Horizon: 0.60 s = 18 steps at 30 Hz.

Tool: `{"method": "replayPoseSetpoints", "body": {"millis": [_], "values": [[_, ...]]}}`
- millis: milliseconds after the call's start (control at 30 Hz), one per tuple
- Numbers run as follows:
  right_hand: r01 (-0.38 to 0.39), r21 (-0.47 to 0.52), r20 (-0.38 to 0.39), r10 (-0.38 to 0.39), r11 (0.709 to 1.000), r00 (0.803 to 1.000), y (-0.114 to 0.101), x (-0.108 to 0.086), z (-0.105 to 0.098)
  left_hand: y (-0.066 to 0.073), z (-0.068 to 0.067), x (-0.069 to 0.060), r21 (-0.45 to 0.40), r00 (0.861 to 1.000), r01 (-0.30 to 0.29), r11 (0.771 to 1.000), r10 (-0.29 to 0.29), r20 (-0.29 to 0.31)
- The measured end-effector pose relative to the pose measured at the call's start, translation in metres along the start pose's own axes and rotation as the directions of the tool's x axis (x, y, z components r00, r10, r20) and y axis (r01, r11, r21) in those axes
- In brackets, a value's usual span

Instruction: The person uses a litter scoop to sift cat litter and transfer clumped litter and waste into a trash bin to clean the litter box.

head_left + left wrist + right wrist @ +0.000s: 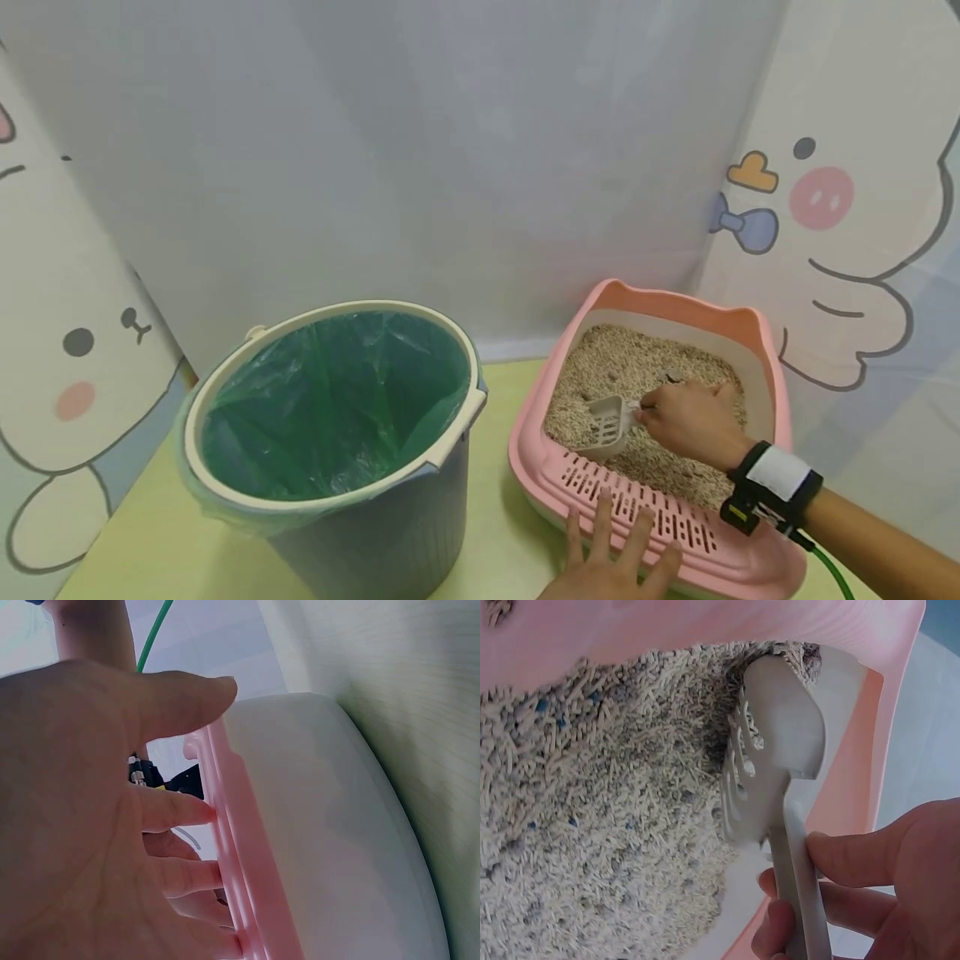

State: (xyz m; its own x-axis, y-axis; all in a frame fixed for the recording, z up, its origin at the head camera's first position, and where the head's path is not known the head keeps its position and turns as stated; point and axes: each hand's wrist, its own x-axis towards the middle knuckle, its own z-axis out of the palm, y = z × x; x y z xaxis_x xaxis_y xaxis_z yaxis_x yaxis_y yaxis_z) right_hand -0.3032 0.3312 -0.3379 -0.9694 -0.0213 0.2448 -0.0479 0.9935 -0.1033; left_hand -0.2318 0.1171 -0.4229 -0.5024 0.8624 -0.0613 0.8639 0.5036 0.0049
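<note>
Inside litter box point(528, 433), my right hand point(693, 421) grips scoop point(784, 750), long axis toward box's left side; left hand point(603, 575), spread, touches front rim point(738, 565).

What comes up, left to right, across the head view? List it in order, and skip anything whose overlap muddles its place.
Printed cartoon figure, green-lined bin, slotted scoop, right hand, black wrist strap.

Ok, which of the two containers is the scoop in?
The pink-rimmed litter box, on the head view's right: the right hand holds the scoop in its litter. The bucket has a green liner instead.
</note>
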Motion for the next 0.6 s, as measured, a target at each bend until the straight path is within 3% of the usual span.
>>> {"method": "replayPoseSetpoints", "body": {"millis": [200, 333, 433, 600], "values": [[-0.044, 0.072, 0.025, 0.042, 0.996, 0.999, -0.0023, 0.0013, 0.0024, -0.0013, 0.0023, 0.0019, 0.027, 1.000, 0.003, 1.000, -0.003, 0.011], [-0.054, 0.120, 0.058, 0.048, 0.991, 0.997, -0.0056, 0.0017, 0.0040, -0.0012, 0.0035, 0.0009, 0.045, 1.000, 0.005, 0.999, -0.004, -0.023], [-0.087, 0.175, 0.113, 0.068, 0.981, 0.991, -0.0070, 0.0008, 0.0032, -0.0010, 0.0032, -0.0003, 0.061, 0.998, -0.004, 0.998, 0.007, -0.056], [-0.159, 0.268, 0.215, 0.102, 0.950, 0.971, -0.0030, -0.0017, -0.0012, -0.0014, 0.0022, -0.0011, 0.043, 0.999, -0.020, 0.999, 0.022, -0.045]]}}
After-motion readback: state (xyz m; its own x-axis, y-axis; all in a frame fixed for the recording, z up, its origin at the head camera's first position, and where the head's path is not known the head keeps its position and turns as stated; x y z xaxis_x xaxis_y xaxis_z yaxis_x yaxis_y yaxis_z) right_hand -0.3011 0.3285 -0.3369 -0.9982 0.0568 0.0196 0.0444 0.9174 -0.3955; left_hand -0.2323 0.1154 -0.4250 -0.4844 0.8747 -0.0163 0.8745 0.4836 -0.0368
